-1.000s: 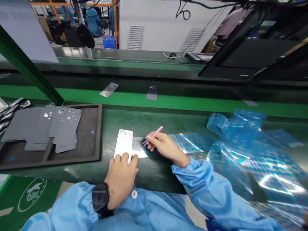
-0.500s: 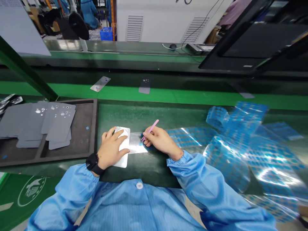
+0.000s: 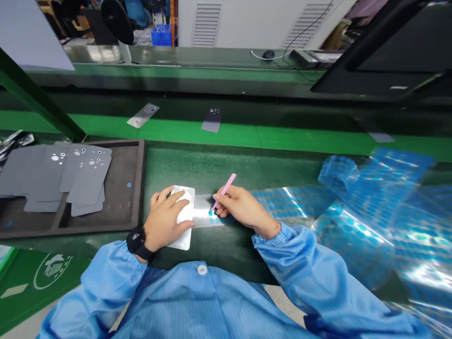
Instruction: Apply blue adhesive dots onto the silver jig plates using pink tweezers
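My left hand (image 3: 165, 220) lies with fingers spread on a silvery phone-back-shaped panel (image 3: 183, 241), pressing it to the green bench. My right hand (image 3: 243, 207) is closed around pink tweezers (image 3: 226, 186) in a pen-like grip. The tweezers' tips touch a small blue dot (image 3: 211, 213) on a clear film strip (image 3: 203, 202) that runs from the panel's right edge beneath my right hand. Whether the dot is lifted off the film I cannot tell. Farther right the strip (image 3: 282, 201) carries rows of blue dots.
At left, a dark tray (image 3: 140, 188) holds overlapping grey panels (image 3: 90, 181). Curled clear sheets with blue dots (image 3: 356, 235) spread over the right side. On the green ledge beyond lie a silvery panel (image 3: 143, 116) and a grey panel (image 3: 212, 120). A monitor (image 3: 399, 56) stands at upper right.
The view has shifted slightly. The tweezers' tips have moved a little on the film, and a blue dot now shows clearly at them. My left hand stays on the panel.
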